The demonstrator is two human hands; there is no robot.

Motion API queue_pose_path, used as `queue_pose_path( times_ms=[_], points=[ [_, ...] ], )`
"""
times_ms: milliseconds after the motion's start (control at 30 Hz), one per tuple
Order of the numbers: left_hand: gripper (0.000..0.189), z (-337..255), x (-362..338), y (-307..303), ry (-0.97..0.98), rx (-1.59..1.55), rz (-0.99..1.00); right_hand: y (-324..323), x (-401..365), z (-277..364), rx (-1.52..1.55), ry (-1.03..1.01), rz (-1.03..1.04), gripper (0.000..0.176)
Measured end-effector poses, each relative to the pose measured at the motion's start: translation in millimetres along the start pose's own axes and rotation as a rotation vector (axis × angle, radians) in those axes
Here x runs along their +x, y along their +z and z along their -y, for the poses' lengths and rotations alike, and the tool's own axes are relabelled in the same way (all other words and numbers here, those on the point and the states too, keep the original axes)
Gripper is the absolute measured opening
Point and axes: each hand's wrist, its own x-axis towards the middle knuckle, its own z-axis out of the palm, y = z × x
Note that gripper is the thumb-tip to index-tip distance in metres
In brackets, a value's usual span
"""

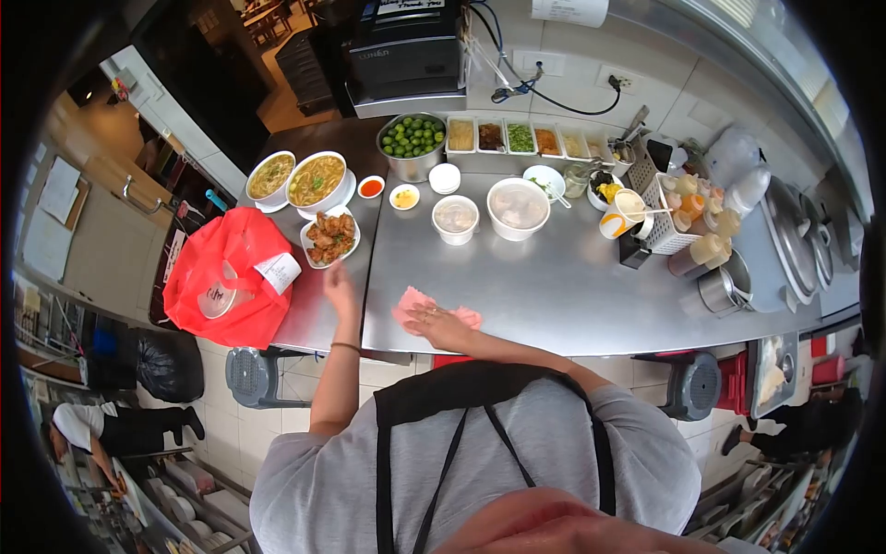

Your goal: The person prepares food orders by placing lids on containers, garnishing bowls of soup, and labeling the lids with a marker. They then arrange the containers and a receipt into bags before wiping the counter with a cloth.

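My right hand [441, 325] presses flat on a pink cloth [417, 302] lying on the steel counter [554, 277] near its front edge. My left hand [339, 287] is stretched out over the counter with fingers apart and nothing in it, just below a white plate of fried chicken [329, 237]. A red plastic bag [228, 274] with a lidded container and a paper slip lies to the left of that hand.
Two bowls of yellow noodle soup [317, 179], small sauce dishes [371, 187], two white soup bowls [518, 207], a pot of limes [412, 138] and a row of condiment trays [521, 138] stand further back. A basket with squeeze bottles [692, 222] is at the right. Another person crouches at lower left [101, 434].
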Motion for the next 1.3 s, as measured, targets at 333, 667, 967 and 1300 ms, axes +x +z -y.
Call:
queue_pose_path(
  times_ms=[333, 667, 967, 1300],
  points=[
    [0.048, -108, -113, 155, 0.966, 0.557, 0.705, -150, -94, -16, 1.111, 0.648, -0.746, 0.023],
    [0.018, -322, -43, 299, 0.745, -0.567, 0.579, -115, -243, -80, -0.500, 1.040, -0.443, 0.049],
    [0.015, -350, -68, 296, 0.246, -0.851, 0.940, -112, -249, -85, -0.407, 0.955, -0.633, 0.047],
    [0.017, -356, -60, 314, 0.380, -0.892, 0.866, -114, -249, -83, -0.403, 0.941, -0.658, 0.045]
  ],
)
